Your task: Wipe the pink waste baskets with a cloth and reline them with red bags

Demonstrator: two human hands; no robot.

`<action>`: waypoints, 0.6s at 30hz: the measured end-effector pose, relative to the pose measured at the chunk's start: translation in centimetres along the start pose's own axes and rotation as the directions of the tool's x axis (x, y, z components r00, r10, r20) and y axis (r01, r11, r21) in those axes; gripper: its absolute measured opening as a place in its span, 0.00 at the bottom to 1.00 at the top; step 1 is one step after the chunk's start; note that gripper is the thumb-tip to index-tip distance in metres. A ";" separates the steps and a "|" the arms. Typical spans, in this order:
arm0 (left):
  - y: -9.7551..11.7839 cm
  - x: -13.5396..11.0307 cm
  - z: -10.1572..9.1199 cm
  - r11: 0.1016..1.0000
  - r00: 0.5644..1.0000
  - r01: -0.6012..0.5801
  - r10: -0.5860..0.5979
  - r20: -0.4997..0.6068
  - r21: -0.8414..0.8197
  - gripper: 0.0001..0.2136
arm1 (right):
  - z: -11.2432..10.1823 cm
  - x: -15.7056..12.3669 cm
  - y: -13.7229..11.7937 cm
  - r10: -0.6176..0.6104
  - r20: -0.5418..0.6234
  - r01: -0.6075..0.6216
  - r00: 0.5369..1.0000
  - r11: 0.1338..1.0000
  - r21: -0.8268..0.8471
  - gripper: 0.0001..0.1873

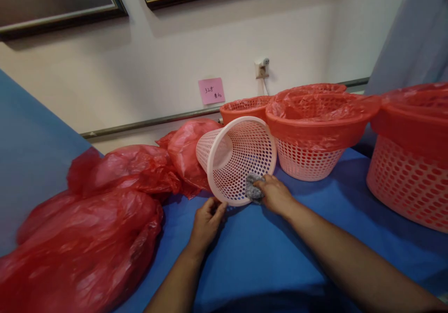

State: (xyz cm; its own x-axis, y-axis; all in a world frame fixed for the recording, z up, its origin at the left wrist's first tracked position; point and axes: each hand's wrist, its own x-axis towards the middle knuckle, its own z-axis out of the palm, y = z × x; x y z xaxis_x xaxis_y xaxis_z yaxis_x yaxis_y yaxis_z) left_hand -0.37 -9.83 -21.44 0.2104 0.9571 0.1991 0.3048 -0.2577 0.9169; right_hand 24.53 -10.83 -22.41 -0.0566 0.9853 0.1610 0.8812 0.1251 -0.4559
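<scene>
Bare forearms (pixel 336 245) stretched over a blue cloth (pixel 259 261), right up from the bottom edge. Off to the left, heaped and crumpled: red plastic bags (pixel 94 243). And pinching with the left hand (pixel 206 222), curled nearly closed, thumb and fingertips on the lower rim of a pale perforated basket (pixel 213 152)! Tipped on its side on the blue cloth, mouth turned to the camera. Gripping with the right hand (pixel 278 194), half closed around a grey wad (pixel 254 188), up against the lower right of that mouth. Just beside, to the right, upright pale baskets (pixel 310 159) with red plastic over their rims. Further back, on the wall: a pipe (pixel 150 125), a handwritten pink note (pixel 211 91), a socket (pixel 261 70). Highest of all, dark frames (pixel 119 10), cut by the top edge.
</scene>
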 end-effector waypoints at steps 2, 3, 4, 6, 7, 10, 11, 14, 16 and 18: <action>-0.2 0.1 0.5 0.999 0.993 0.016 -0.019 0.113 0.032 0.13 | 0.7 -0.1 -0.7 -0.102 0.045 0.098 0.994 0.992 0.080 0.26; -0.3 0.1 0.7 0.999 0.990 0.017 -0.023 0.140 0.042 0.13 | 1.0 -0.2 -1.0 -0.147 0.062 0.139 0.987 0.983 0.117 0.27; -0.4 0.1 0.8 0.999 0.987 0.018 -0.025 0.157 0.048 0.14 | 1.2 -0.2 -1.2 -0.182 0.072 0.169 0.981 0.973 0.155 0.27; -0.5 0.0 0.7 0.999 0.992 0.009 -0.015 0.128 0.042 0.15 | 1.3 -0.2 -1.4 -0.229 0.074 0.206 0.971 0.950 0.235 0.28; -0.5 -0.1 0.6 0.999 0.996 0.002 -0.006 0.088 0.037 0.16 | 1.4 -0.1 -1.4 -0.250 0.071 0.222 0.966 0.936 0.273 0.28; -0.5 -0.3 -0.2 0.999 0.995 -0.023 0.025 -0.094 0.022 0.17 | 1.0 0.0 -1.0 -0.253 0.055 0.231 0.966 0.939 0.254 0.27; -0.4 -0.3 -0.5 0.999 0.986 -0.033 0.035 -0.163 0.016 0.17 | 0.9 0.0 -0.7 -0.216 0.042 0.203 0.976 0.959 0.196 0.27; -0.1 -0.4 -1.1 0.997 0.942 -0.077 0.076 -0.326 0.007 0.17 | 0.4 0.3 0.1 -0.026 -0.043 0.026 0.999 1.000 0.007 0.24; 0.1 -0.4 -1.1 0.995 0.936 -0.097 0.096 -0.339 0.015 0.16 | 0.2 0.6 0.5 0.074 -0.094 -0.079 0.993 0.995 -0.054 0.23; 0.3 -0.3 -0.7 0.995 0.958 -0.095 0.099 -0.271 0.025 0.16 | 0.4 0.7 0.7 0.104 -0.093 -0.109 0.990 0.993 -0.050 0.24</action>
State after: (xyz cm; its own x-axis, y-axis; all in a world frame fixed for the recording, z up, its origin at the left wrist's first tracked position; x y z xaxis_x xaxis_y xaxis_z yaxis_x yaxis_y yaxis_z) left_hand -1.04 -10.08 -20.97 -0.0201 0.9269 0.3748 0.3064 -0.3511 0.8848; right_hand 24.98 -9.98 -22.94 0.0793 0.9778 0.1938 0.9047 0.0110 -0.4259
